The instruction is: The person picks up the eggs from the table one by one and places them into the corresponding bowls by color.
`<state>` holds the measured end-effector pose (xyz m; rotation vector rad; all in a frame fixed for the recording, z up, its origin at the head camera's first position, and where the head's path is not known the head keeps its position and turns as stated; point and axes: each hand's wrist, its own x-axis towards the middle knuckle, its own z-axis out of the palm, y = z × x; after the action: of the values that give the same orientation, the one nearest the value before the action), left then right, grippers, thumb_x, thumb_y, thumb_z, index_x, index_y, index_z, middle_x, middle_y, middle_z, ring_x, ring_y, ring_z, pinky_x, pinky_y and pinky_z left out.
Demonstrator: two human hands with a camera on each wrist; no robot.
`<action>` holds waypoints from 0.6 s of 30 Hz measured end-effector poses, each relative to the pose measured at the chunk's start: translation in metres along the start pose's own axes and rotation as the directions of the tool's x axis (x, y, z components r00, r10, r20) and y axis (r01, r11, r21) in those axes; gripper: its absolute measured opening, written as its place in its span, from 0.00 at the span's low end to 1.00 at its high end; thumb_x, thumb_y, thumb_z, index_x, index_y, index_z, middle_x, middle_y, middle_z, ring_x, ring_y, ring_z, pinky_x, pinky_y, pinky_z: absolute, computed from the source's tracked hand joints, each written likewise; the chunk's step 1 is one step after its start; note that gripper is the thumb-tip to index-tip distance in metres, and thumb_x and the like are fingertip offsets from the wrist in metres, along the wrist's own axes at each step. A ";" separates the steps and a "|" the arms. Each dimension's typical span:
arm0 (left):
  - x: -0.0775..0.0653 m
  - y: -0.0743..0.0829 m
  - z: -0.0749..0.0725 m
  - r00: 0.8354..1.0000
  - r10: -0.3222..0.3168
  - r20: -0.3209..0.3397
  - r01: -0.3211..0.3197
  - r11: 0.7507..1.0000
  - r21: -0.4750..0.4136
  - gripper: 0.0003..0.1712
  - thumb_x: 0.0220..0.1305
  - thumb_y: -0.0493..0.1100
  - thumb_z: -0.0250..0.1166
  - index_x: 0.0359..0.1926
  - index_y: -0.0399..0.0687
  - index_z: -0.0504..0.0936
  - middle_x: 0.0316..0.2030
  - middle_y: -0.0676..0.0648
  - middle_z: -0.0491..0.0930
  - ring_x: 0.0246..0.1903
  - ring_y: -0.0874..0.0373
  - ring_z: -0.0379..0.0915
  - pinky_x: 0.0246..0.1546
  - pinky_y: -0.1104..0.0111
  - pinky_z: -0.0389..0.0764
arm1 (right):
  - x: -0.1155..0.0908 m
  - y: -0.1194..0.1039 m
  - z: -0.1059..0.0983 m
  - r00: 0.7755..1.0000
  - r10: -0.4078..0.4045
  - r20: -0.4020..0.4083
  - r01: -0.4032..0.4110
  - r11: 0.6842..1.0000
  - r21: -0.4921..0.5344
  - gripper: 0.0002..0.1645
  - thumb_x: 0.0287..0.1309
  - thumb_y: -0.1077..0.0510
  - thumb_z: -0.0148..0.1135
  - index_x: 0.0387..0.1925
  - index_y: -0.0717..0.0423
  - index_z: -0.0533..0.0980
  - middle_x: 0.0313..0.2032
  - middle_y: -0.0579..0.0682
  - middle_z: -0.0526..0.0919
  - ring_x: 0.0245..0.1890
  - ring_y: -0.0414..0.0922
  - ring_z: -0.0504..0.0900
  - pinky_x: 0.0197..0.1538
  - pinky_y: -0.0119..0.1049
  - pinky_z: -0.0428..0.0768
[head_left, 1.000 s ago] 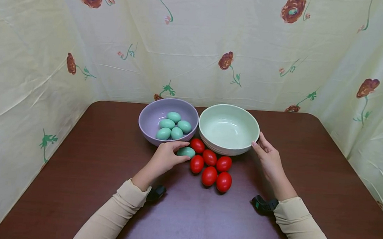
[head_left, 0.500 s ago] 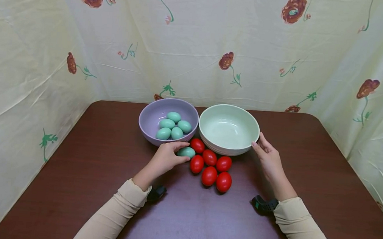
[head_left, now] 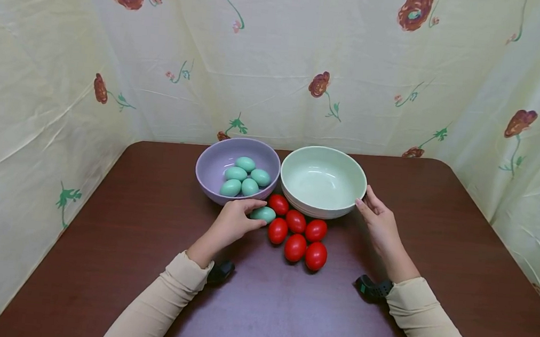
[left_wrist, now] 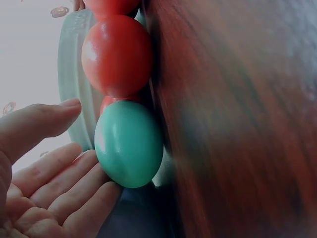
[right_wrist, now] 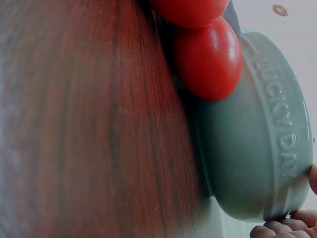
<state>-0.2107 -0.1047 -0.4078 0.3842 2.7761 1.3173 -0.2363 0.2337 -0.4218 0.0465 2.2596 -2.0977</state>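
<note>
A green egg (head_left: 263,214) lies on the table in front of the purple bowl (head_left: 205,176). My left hand (head_left: 233,220) is around its left side, forefinger beyond it and thumb on the near side. In the left wrist view the thumb (left_wrist: 49,121) stands apart from the green egg, while the fingertips come up close to it. At the pale green bowl (head_left: 321,186), my right hand (head_left: 380,226) touches the right side with thumb and fingers. Several red eggs (head_left: 294,248) lie on the table in front of the bowls.
Several green eggs (head_left: 236,173) are inside the purple bowl, which stands against the pale green bowl. Both bowls stand towards the back of the dark brown table (head_left: 152,195). A floral curtain (head_left: 269,72) hangs behind and beside the table.
</note>
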 end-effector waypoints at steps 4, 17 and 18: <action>0.000 0.002 -0.002 1.000 -0.002 0.002 0.002 1.000 0.000 0.23 0.59 0.39 0.72 0.56 0.42 0.83 0.54 0.44 0.85 0.53 0.49 0.80 0.57 0.56 0.79 | 0.001 0.001 0.000 1.000 -0.005 0.001 0.005 1.000 0.007 0.42 0.73 0.52 0.54 0.77 0.54 0.44 0.78 0.52 0.43 0.78 0.47 0.46 0.74 0.38 0.55; -0.001 0.003 -0.004 0.999 -0.031 0.025 0.032 0.999 -0.024 0.24 0.59 0.40 0.72 0.58 0.41 0.82 0.55 0.43 0.83 0.56 0.47 0.79 0.59 0.55 0.78 | 0.001 0.002 0.000 1.000 -0.016 0.004 0.016 1.000 0.014 0.42 0.73 0.53 0.53 0.77 0.54 0.45 0.78 0.52 0.43 0.78 0.47 0.46 0.74 0.38 0.55; -0.001 0.003 -0.004 0.999 -0.032 0.025 0.032 0.999 -0.022 0.25 0.59 0.40 0.72 0.58 0.41 0.82 0.55 0.43 0.83 0.56 0.47 0.79 0.59 0.55 0.78 | 0.001 0.002 0.000 1.000 -0.017 0.003 0.017 1.000 0.016 0.42 0.73 0.52 0.53 0.77 0.54 0.45 0.78 0.52 0.43 0.78 0.47 0.46 0.74 0.38 0.55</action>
<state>-0.2096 -0.1062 -0.4033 0.3507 2.7331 1.3262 -0.2375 0.2343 -0.4235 0.0251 2.2494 -2.1227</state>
